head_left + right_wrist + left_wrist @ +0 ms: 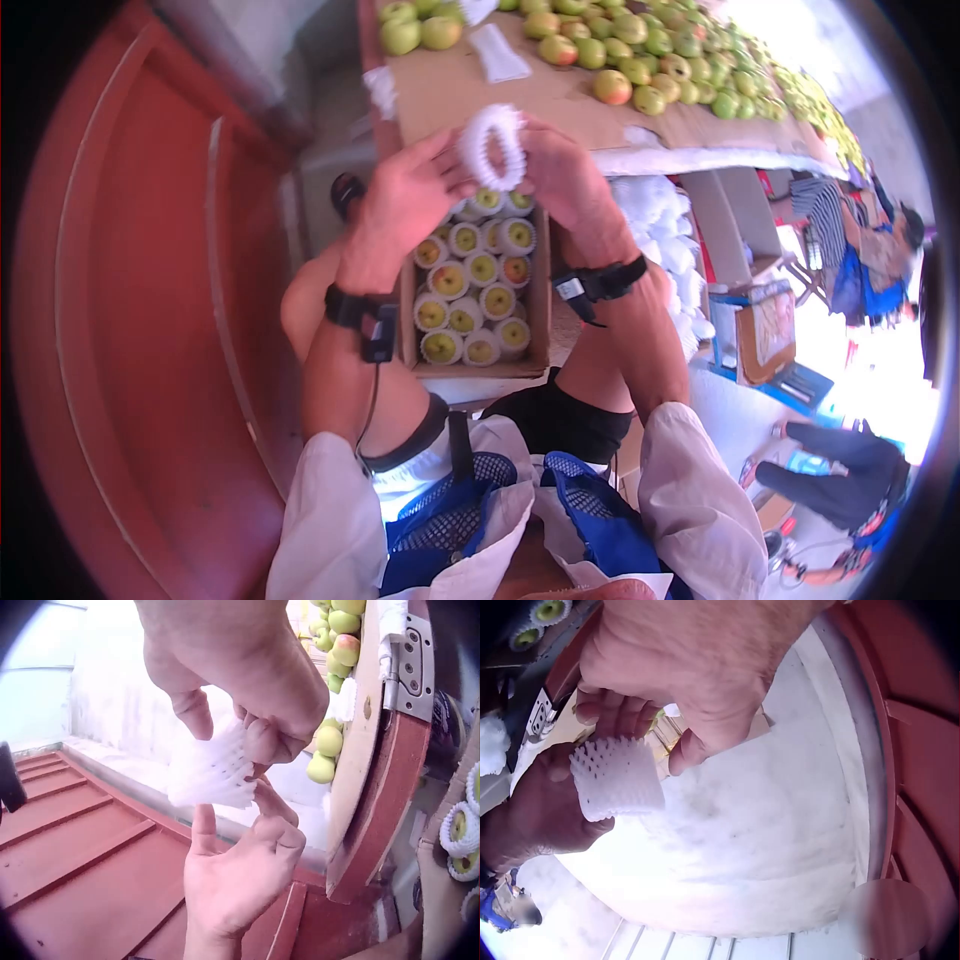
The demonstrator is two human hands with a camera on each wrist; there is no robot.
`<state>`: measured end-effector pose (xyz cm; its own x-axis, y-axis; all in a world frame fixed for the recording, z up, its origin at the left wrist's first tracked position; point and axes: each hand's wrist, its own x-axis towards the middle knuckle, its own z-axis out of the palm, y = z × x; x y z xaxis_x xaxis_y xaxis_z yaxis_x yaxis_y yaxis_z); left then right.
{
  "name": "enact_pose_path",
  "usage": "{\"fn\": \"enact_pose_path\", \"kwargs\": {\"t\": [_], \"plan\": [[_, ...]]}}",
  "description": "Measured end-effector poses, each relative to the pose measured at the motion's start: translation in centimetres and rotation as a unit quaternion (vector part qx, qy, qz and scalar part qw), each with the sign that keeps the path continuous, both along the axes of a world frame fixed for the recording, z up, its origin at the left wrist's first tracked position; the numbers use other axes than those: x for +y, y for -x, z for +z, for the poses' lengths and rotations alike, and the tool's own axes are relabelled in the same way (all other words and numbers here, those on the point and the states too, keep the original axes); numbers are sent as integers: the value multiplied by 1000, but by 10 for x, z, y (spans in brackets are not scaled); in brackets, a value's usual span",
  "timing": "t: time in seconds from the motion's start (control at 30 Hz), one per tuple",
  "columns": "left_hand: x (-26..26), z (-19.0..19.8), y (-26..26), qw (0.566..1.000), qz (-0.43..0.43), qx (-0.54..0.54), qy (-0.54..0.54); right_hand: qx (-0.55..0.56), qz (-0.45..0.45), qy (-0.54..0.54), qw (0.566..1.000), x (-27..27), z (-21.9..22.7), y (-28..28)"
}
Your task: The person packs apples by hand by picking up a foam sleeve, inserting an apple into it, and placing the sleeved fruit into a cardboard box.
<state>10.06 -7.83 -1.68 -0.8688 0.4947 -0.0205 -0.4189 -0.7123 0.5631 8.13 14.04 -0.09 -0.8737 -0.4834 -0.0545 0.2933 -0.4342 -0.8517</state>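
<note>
A white foam net sleeve (492,150) is held up over the carton, its ring-shaped opening showing in the head view. My right hand (565,175) grips the sleeve from the right, thumb and fingers on its wall in the right wrist view. My left hand (405,200) is at the other side, fingers spread, fingertips right at the sleeve's edge. Below both hands, a cardboard carton (541,310) holds rows of apples (481,268), each in a white foam net. The carton stands between the person's legs.
Many loose green and reddish apples (630,70) lie on a cardboard-covered table (430,95) ahead. Another foam net (500,52) lies there. White foam nets (655,235) are piled right of the carton. A red door (150,300) is at left; other people (880,250) are at far right.
</note>
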Motion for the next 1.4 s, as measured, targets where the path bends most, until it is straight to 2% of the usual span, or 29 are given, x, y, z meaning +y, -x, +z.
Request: {"fn": "enact_pose_path", "kwargs": {"t": [0.1,0.13,0.23,0.4,0.5,0.57,0.6,0.67,0.7,0.77,0.87,0.97,1.1,1.23,1.27,1.3,1.33,1.4], "plan": [[2,-4,-1,999,-34,-20,-27,3,20,-17,1000,6,8,-3],[9,9,-7,999,-8,-35,8,-1,24,-28,999,7,14,-5],[13,9,-6,998,-55,22,-18,-7,39,-54,998,12,29,-8],[28,26,-5,998,-53,40,2,8,70,-33,997,24,30,-3],[28,24,8,995,-69,75,21,3,24,-29,999,29,30,1],[26,33,15,994,-78,75,29,65,-14,-167,984,38,42,7],[27,38,17,996,-45,64,40,95,-32,-235,967,45,45,11],[27,45,19,997,21,39,62,178,-156,-362,901,70,22,45],[25,43,22,997,31,28,67,217,-215,-421,854,84,13,62],[13,40,31,996,51,7,77,235,-326,-607,686,108,10,85],[4,25,39,996,72,-1,49,235,-330,-718,566,123,3,109],[-2,14,38,995,92,-10,42,193,-270,-775,538,122,-3,124],[-7,11,38,994,105,-12,34,205,-248,-797,511,126,-22,138],[-11,8,43,994,108,-4,34,252,-281,-762,526,122,-23,136],[-12,8,44,994,108,-3,29,199,-253,-658,681,120,-16,132],[-13,7,45,994,108,-3,23,136,-214,-529,810,121,-7,125],[-12,9,44,993,114,-2,23,66,-167,-381,907,120,-3,120],[-9,14,43,992,122,-1,25,99,-116,-285,946,113,-17,114]]}}
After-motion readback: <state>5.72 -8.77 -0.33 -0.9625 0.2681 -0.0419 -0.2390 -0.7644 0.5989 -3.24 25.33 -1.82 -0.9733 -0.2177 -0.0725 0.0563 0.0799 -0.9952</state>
